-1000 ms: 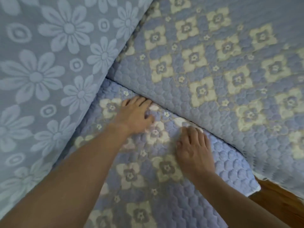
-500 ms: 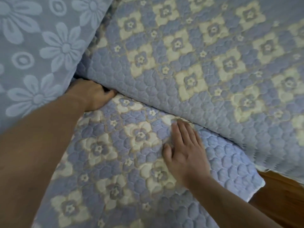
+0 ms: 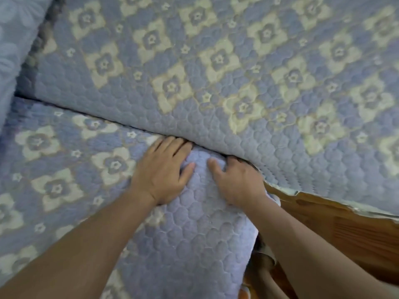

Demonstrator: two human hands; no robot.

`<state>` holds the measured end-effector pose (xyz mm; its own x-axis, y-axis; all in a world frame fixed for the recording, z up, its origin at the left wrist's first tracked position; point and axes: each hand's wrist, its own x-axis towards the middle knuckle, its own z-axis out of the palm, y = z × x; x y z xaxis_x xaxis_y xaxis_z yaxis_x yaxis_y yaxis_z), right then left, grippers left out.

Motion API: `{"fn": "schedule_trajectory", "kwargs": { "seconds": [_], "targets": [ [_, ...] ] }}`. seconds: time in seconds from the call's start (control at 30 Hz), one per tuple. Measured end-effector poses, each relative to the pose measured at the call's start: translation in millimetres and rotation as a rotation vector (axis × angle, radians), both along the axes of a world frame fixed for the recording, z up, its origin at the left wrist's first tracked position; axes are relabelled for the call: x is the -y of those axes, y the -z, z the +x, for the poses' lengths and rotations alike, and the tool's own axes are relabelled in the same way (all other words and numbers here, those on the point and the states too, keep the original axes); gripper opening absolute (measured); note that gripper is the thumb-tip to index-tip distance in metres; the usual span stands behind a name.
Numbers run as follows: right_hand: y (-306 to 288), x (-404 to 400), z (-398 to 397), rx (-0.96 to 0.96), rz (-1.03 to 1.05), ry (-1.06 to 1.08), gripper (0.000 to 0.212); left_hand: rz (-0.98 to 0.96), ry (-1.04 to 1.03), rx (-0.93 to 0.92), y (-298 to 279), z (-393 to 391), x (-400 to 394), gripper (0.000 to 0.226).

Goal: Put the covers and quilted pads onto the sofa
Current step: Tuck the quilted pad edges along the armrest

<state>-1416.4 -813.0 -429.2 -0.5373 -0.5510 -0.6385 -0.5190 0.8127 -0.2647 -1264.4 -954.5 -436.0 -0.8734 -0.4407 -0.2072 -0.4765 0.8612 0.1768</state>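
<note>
Hands [image 3: 200, 175] on blue quilted pad [image 3: 190, 234], cream flower pattern

Two bare forearms; left hand [image 3: 163, 172] and right hand [image 3: 235, 182] ungloved; no sleeves visible.

The seat pad [image 3: 64, 180] lies in front, its rear edge meeting the back pad [image 3: 216, 72] along the crease. The left hand [image 3: 164, 171] and the right hand [image 3: 235, 182] rest side by side on the seat pad's right end, fingertips at the crease. A cover [image 3: 15, 39] lies far left; the wooden frame [image 3: 345, 234] shows at the right, below the back pad.
</note>
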Motion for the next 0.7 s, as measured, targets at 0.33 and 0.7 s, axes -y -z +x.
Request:
{"fn": "schedule_trajectory", "kwargs": {
  "seconds": [0.33,0.7],
  "targets": [
    [-18.4,-120.9,20.2,0.21,-0.12,0.282,0.051,-0.182,-0.354,0.486,-27.6,-46.5,-57.1,0.049],
    [-96.2,-78.7,45.4,0.034,-0.065,-0.708,0.06,0.345,-0.909,0.315,-103.0,105.3,-296.8,0.07]
  ]
}}
